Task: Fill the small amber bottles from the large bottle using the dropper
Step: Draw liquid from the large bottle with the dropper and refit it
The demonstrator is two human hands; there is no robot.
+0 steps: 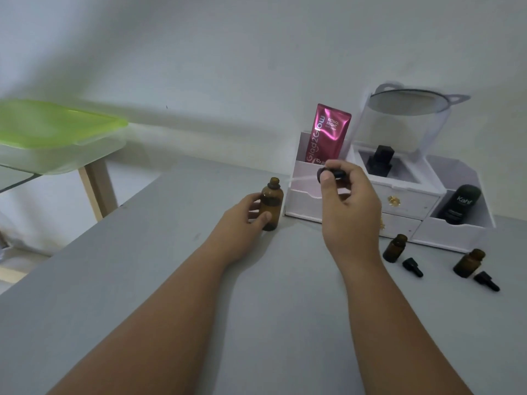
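The large amber glass bottle (272, 208) stands uncapped on the grey table (256, 323). We judge it rigid, smooth and breakable, best steadied low around the body, and that is where our left hand (242, 216) wraps it, thumb in front. Our right hand (349, 206) pinches the black rubber bulb of the dropper (330, 174) between thumb and fingertips. Its thin clear pipette (299, 179), blurred here, points toward the bottle's mouth and looks fragile, so we should squeeze softly. Two small amber glass bottles (395, 248) stand open well off to the right, black caps (412, 267) beside them.
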